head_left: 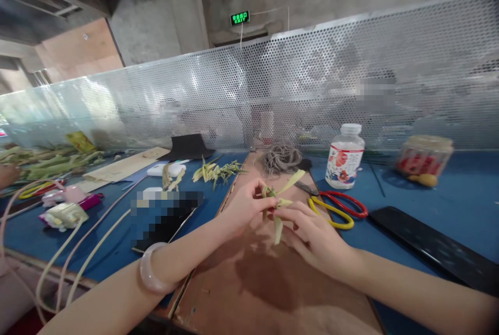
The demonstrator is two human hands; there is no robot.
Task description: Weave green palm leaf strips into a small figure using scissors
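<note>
Over a brown board point(218, 304), a small bundle of pale green leaf strips point(277, 228) is held up between my two hands, its strips sticking out up and down. My left hand point(249, 205) pinches the bundle from the left with thumb and forefinger. From the right, the fingertips of my right hand point(307, 231) close on the same bundle. Part of it is hidden behind the fingers. Just beyond lies a tangle of grey cord point(281, 159). Scissors with red and yellow handles point(331, 213) rest to the right of my right hand.
On the right stand a clear bottle point(345, 160) and a lidded jar point(424, 155), with a black phone point(429, 244) in front. Another phone point(167, 226), more leaf pieces point(216, 171) and cables point(89, 246) lie left. A perforated metal screen point(218, 90) runs behind. Another person's hand point(8, 175) shows far left.
</note>
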